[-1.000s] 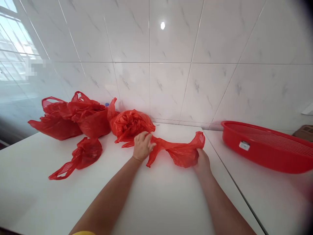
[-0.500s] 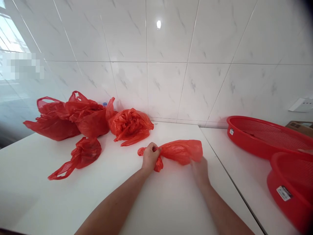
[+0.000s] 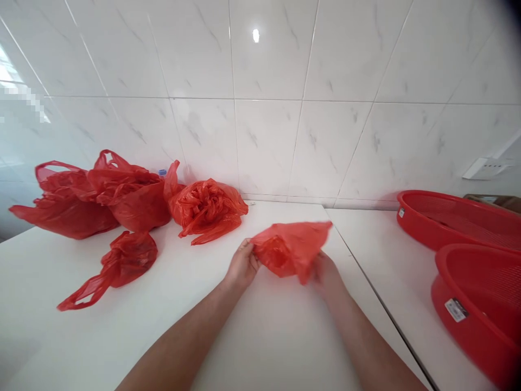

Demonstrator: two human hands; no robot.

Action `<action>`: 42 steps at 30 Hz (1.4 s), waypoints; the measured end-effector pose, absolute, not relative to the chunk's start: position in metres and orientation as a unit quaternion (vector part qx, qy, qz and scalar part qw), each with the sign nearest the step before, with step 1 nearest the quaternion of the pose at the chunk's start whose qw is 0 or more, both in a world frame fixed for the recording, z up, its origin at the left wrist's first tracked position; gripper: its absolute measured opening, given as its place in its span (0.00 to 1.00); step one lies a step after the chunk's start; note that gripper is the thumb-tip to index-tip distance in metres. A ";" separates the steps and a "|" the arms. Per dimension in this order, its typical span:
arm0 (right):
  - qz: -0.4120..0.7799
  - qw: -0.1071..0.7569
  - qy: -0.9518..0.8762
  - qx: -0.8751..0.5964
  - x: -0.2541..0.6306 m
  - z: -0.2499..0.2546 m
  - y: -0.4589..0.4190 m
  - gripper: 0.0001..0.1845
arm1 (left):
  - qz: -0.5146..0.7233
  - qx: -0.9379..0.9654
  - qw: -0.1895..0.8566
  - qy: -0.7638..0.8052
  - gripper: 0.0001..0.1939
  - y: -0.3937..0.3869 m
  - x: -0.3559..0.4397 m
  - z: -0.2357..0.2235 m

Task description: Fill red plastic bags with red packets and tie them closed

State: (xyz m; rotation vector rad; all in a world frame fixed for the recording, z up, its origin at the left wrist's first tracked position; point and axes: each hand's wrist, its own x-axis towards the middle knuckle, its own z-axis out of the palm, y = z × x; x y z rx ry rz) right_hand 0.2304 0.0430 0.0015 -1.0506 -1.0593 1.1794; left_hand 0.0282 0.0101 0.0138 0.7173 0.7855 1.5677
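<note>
Head view. One thin, crumpled red plastic bag [image 3: 291, 239], held just above the white tabletop [image 3: 260, 342], between the person's hands. Left hand [image 3: 242, 265]: fingers pinched together on the bag's left edge. Right hand [image 3: 326, 274]: at the bag's lower right; fingers blurred and partly covered, so I cannot tell how far they close. To the left: one small, twisted red plastic bag [image 3: 134, 258]; behind it, two bulky red plastic bags with loop handles [image 3: 140, 203]; beside those, one rumpled red plastic bundle [image 3: 209, 206]. At right: two round red plastic sieves [image 3: 458, 315], labelled.
</note>
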 end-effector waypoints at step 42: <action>-0.049 0.226 -0.728 -0.646 0.238 0.043 0.013 0.24 | 0.637 0.486 0.379 0.463 0.08 -0.059 0.018 0.123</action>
